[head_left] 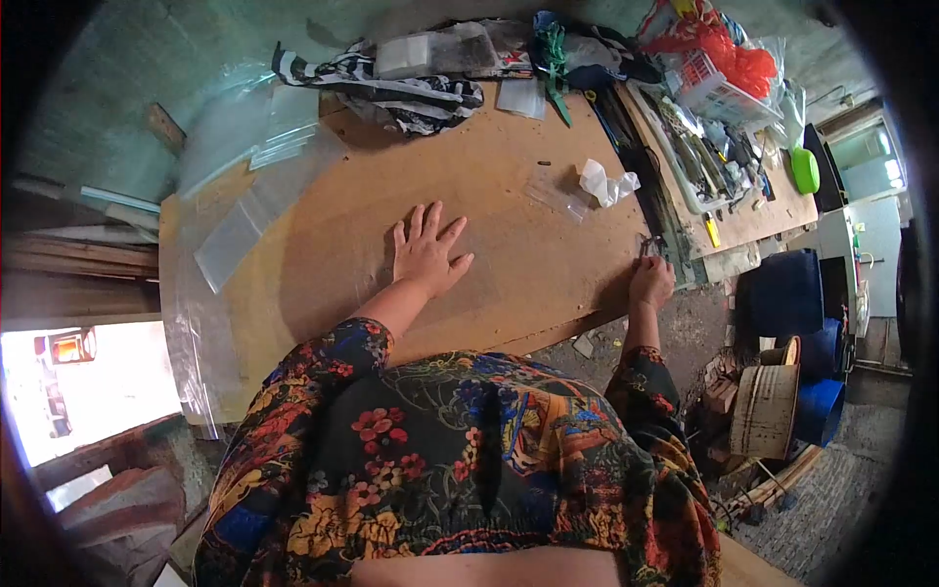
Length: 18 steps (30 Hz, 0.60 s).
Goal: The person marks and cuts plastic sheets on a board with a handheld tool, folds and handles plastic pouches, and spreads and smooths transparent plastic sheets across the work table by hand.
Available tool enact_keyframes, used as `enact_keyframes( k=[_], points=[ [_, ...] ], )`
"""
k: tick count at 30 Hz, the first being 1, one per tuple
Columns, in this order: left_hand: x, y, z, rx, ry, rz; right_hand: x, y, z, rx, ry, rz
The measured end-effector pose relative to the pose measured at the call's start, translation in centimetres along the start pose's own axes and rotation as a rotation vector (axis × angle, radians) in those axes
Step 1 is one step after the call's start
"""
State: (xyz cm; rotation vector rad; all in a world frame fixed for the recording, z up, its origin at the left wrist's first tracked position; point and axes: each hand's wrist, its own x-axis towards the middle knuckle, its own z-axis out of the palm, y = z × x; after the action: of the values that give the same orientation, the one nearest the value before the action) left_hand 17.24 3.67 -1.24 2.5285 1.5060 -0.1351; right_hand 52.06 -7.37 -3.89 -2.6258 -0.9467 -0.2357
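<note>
Resting the left hand (427, 256) palm down on the middle of the bench (509, 196), fingers spread apart and gripping nothing; probably so placed to prop the upper body. Holding the right hand (652, 282) at the near right corner of the bench, fingers bent and drawn together at a small dark metal thing (649, 245), just on that corner. Hard to tell whether clamped on it or only touching it; perhaps met with the fingertips because of its small size. On the right part of the bench, crumpled white paper (606, 183) beside a small clear bag (559, 200), both off the middle, seemingly to leave working room there. Over the left end of the bench, clear plastic sheets (237, 238), mostly laid flat, likely to avoid creases. Along the far edge of the bench, a heap with striped cloth (430, 98). Beyond the right edge of the bench, a tray (698, 207) full of tools, presumably kept together within arm's length.
</note>
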Motion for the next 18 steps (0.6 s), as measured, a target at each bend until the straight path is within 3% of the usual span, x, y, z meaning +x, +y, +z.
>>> enact_keyframes(
  k=[5, 8, 11, 14, 18],
  points=[
    [-0.1, 0.0, -0.1, -0.025, -0.002, -0.006, -0.3, -3.2, -2.9, 0.223, 0.295, -0.252],
    [-0.1, 0.0, -0.1, -0.024, -0.001, -0.003, -3.5, -7.2, -1.2, 0.631, 0.11, -0.494],
    [-0.2, -0.1, -0.2, -0.035, 0.015, 0.0, -7.8, -12.6, -1.9, 0.616, -0.158, -0.618],
    [-0.1, -0.1, 0.1, -0.057, 0.026, -0.001, -9.6, -14.3, -0.9, 0.564, -0.289, -0.672],
    [-0.1, 0.0, -0.1, -0.058, 0.025, -0.009, -10.2, -14.7, -0.1, 0.557, -0.319, -0.674]
  ],
)
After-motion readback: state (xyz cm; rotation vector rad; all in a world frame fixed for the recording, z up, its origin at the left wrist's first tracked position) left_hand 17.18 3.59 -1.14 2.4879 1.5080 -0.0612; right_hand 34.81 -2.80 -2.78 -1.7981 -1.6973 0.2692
